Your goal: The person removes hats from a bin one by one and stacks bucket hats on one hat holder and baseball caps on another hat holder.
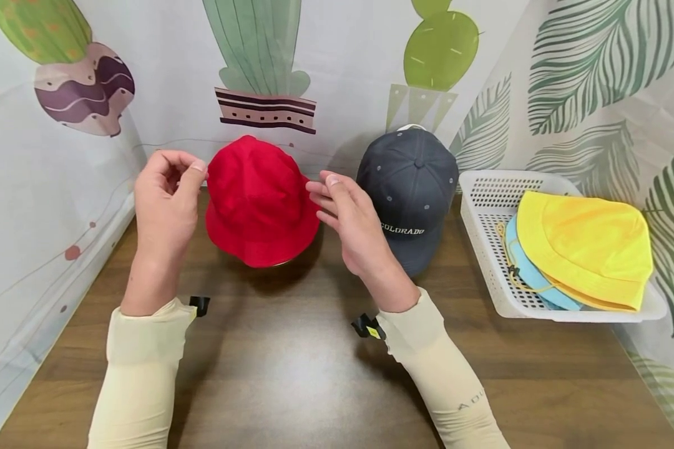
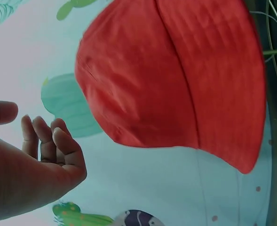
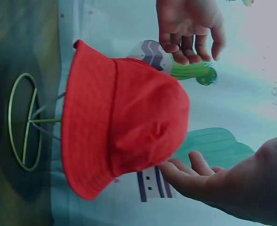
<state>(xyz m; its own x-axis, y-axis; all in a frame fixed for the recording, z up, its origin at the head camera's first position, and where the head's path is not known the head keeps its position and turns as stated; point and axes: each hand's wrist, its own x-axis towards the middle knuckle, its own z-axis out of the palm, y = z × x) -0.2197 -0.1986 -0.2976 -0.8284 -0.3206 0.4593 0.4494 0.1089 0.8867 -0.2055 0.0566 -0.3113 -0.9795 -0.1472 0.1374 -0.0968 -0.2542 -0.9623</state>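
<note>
A red bucket hat [image 1: 255,206] sits on a thin gold wire stand [image 3: 11,110], whose ring base shows in the right wrist view. At the hat's left side is my left hand [image 1: 165,199], its fingers loosely bent and holding nothing; the left wrist view shows a gap between this hand [image 2: 44,174] and the crown. On the other side my right hand [image 1: 351,224] has relaxed, spread fingers and grips nothing. Its fingertips are close to the hat in the right wrist view; I cannot tell whether they touch it.
A dark grey baseball cap [image 1: 407,187] lettered "COLORADO" stands right of the red hat, by the back curtain [image 1: 348,75]. Further right, a white perforated basket [image 1: 483,262] holds a yellow bucket hat [image 1: 590,249] over a light blue one [image 1: 522,262]. All stand on a wooden table [image 1: 292,374].
</note>
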